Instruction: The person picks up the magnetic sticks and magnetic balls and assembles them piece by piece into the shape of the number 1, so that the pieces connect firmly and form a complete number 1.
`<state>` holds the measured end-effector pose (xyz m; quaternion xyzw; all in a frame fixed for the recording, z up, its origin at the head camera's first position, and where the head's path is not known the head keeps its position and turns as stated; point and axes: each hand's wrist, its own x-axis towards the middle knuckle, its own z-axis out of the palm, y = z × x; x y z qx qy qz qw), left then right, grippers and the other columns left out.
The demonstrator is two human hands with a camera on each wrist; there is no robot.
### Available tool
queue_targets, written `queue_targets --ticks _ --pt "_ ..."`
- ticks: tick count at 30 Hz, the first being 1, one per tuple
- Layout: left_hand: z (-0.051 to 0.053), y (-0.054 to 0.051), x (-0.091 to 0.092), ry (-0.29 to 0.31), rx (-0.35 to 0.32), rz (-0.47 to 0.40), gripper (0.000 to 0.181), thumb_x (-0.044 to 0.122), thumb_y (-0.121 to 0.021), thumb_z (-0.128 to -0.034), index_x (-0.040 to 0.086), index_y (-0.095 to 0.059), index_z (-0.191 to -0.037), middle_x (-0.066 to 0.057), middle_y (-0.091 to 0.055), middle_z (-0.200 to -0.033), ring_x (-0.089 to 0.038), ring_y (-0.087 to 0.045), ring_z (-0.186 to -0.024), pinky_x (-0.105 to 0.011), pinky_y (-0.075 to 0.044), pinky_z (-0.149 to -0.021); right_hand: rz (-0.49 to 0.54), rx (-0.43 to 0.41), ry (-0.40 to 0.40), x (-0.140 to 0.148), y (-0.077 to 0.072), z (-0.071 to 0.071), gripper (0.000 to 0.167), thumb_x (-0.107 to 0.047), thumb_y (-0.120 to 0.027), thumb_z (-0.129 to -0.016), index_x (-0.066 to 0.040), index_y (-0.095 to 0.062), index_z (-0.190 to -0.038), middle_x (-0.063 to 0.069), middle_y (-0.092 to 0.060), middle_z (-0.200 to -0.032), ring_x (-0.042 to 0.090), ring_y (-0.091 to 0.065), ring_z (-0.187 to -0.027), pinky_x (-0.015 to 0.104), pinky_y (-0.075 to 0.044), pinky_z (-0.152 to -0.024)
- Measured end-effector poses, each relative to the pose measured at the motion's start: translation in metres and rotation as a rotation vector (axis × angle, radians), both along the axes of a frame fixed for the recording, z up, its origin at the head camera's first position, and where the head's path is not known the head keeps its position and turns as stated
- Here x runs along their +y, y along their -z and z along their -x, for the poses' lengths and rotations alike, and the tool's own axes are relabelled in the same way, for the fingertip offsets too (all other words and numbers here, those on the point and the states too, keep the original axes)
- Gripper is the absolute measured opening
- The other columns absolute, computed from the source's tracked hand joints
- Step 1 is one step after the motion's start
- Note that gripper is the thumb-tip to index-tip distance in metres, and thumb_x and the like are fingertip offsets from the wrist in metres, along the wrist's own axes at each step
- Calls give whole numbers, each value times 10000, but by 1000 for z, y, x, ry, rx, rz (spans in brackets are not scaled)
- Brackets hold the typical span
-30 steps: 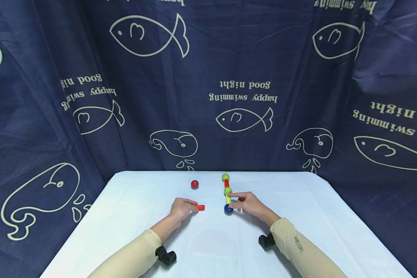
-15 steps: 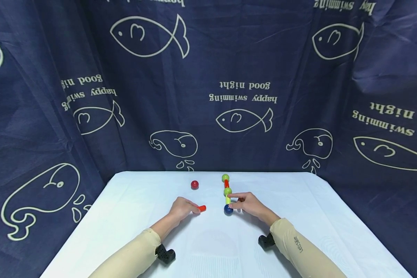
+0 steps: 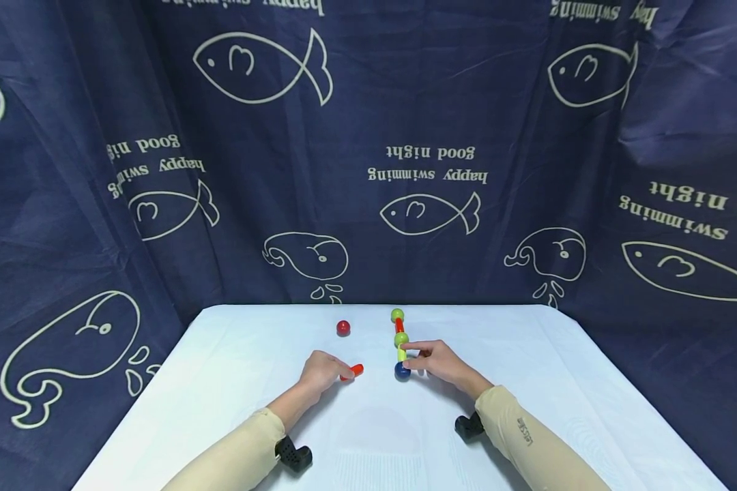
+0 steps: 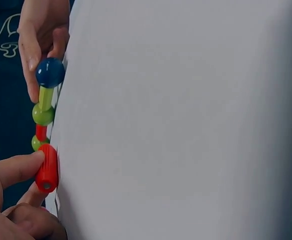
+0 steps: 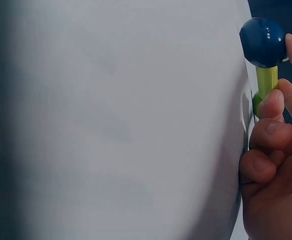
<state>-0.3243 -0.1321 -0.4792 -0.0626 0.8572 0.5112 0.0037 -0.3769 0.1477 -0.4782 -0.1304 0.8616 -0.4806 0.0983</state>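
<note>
My left hand pinches a short red magnetic stick between thumb and fingers; a small grey dot shows on its end in the left wrist view. To its right lies a straight chain: a blue ball nearest me, a yellow-green stick, a green ball, another red stick and a far green ball. My right hand holds the chain's near end, with the thumb at the blue ball and fingers against the yellow-green stick. The held stick and the chain are apart.
A loose dark red ball sits toward the back of the white-covered table, left of the chain. Behind the far edge hangs a navy cloth printed with fish and whales. Black camera mounts hang under both wrists.
The red stick in my left hand has turned from lying crosswise to slanting, its right end pointing away from me. My right hand and the chain keep their places.
</note>
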Motion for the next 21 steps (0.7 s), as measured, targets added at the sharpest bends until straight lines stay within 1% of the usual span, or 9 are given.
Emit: queue_targets --ticks 4,11,17,21 --pt "-3 1 3 -8 -6 -26 129 112 -812 -726 7 -769 -788 -60 -722 -822 -216 -606 -844 -342 -474 -742 -5 0 1 -1 1 1 515 -346 -830 -816 -186 -705 -1289 11 -578 -754 160 -485 -674 295 -382 -627" --pt "-8 -3 14 -7 -28 -64 155 130 -827 -718 13 -771 -803 -65 -715 -827 -210 -578 -808 -306 -437 -684 -23 -9 6 -1 1 5 517 -373 -827 -819 -209 -702 -1294 0 -562 -742 143 -461 -592 255 -370 -538" --pt "-13 -7 26 3 -17 -114 164 113 -816 -728 -1 -780 -840 -80 -723 -848 -221 -594 -853 -342 -467 -756 -38 -18 6 -2 -1 5 528 -399 -826 -815 -225 -700 -1298 -2 -558 -724 145 -445 -557 254 -345 -522" --pt "-17 -7 34 6 -28 -149 169 118 -816 -732 0 -777 -848 -80 -711 -864 -220 -587 -862 -336 -459 -751 -37 -21 5 -2 -2 6 522 -398 -821 -820 -238 -697 -1301 -5 -537 -700 146 -430 -538 255 -336 -515"
